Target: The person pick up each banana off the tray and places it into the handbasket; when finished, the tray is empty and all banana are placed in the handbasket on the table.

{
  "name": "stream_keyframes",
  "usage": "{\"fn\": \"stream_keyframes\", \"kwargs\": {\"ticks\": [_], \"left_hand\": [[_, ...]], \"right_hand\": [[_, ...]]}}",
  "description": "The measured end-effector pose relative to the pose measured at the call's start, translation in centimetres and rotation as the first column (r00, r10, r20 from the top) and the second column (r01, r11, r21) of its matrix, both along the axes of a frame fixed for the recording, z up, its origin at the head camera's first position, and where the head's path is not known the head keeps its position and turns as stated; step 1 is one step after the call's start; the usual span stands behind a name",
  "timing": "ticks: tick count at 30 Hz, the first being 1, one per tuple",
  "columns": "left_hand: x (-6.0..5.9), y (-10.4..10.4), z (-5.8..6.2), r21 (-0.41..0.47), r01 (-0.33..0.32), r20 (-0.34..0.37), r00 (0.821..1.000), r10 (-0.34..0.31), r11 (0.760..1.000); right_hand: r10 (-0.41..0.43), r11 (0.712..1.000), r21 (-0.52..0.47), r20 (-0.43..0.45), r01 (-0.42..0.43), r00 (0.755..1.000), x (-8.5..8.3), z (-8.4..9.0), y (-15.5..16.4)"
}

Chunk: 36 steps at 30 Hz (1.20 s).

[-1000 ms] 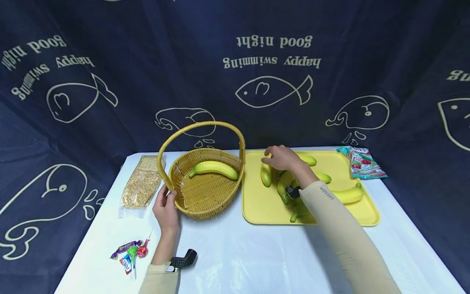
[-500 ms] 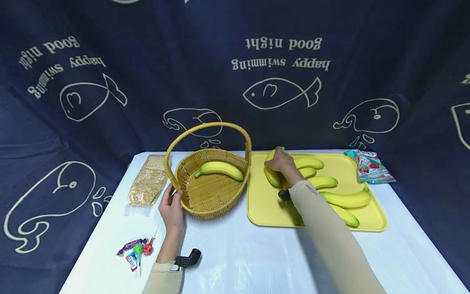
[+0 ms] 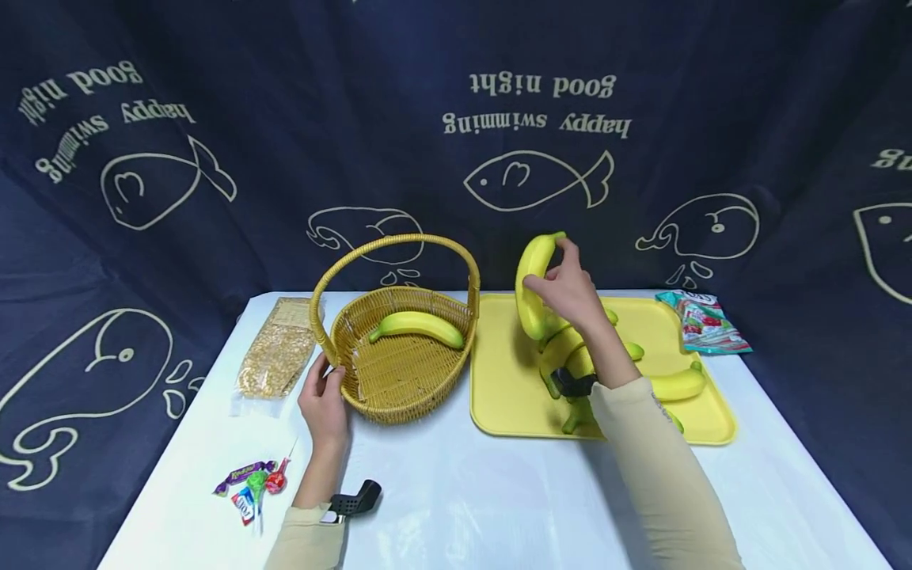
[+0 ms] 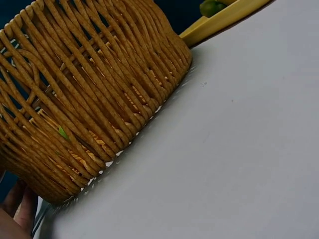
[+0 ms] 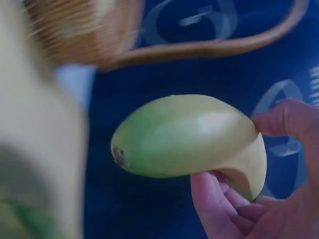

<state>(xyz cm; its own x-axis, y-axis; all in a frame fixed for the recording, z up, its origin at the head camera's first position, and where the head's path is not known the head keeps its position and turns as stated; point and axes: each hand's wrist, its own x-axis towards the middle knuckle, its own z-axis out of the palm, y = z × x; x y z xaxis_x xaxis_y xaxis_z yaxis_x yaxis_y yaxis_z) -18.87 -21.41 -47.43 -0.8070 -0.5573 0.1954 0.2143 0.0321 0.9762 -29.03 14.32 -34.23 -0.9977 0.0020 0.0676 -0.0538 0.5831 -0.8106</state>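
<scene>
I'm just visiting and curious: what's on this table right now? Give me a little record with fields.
Right hand: grips a banana, lifted above the yellow tray
Left hand: holds the near rim of the wicker basket
In basket: one banana
On tray: several more bananas
Left of basket: clear bag of grains; wrapped sweets nearer the table's front edge
Right of tray: colourful snack packet
Surface: white table

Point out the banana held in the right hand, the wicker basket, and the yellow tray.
banana [image 3: 532,279]: head view, middle of its curved body, above the fingers.
wicker basket [image 3: 399,378]: head view, bare woven floor, nearer than the banana inside.
yellow tray [image 3: 504,388]: head view, bare left part of its floor.
</scene>
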Motion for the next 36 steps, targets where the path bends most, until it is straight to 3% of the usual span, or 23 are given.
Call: {"fn": "stream_keyframes", "kwargs": {"ticks": [3,5,7,11,15,17,20,22,25,32,36], "left_hand": [[-0.1,-0.3,0.1,-0.005,-0.004,0.005,1.000,0.004,1.000],[-0.1,-0.3,0.0,-0.005,0.002,0.011,1.000,-0.002,1.000],[-0.1,-0.4,0.0,-0.007,0.004,0.016,1.000,-0.004,1.000],[0.0,-0.3,-0.1,-0.004,0.001,0.009,1.000,-0.001,1.000],[0.0,-0.3,0.0,-0.011,-0.003,0.012,1.000,0.003,1.000],[0.0,-0.3,0.1,-0.013,-0.007,0.011,1.000,0.007,1.000],[-0.1,-0.1,0.1,-0.010,-0.010,0.014,1.000,0.010,1.000],[-0.1,-0.1,0.1,0.003,-0.011,0.010,1.000,0.011,1.000],[-0.2,-0.3,0.1,0.014,-0.005,0.006,1.000,0.005,1.000],[-0.5,-0.7,-0.5,0.009,0.006,0.000,1.000,-0.006,1.000],[-0.5,-0.6,-0.5,0.013,0.009,0.004,1.000,-0.009,1.000]], "right_hand": [[0.092,0.996,-0.003,-0.080,-0.092,0.993,2.1,2.5,-0.5],[0.214,0.975,-0.046,-0.072,-0.217,0.974,3.6,3.6,-0.7],[0.353,0.929,-0.102,-0.039,-0.356,0.935,4.9,4.1,-0.8],[0.576,0.811,-0.141,0.028,-0.567,0.817,6.4,4.2,-1.7],[0.670,0.742,-0.028,0.089,-0.670,0.737,6.5,3.9,-4.2],[0.697,0.714,-0.032,0.128,-0.699,0.706,6.0,3.7,-6.3],[0.709,0.701,-0.079,0.192,-0.709,0.679,4.5,3.3,-9.7],[0.707,0.702,-0.107,0.228,-0.704,0.670,3.2,2.8,-12.1],[0.676,0.727,-0.101,0.283,-0.679,0.681,1.2,1.7,-15.6],[0.508,0.821,0.038,0.404,-0.569,0.761,-1.0,-1.6,-22.5],[0.443,0.850,0.080,0.423,-0.520,0.790,-1.1,-3.3,-24.9]]}}
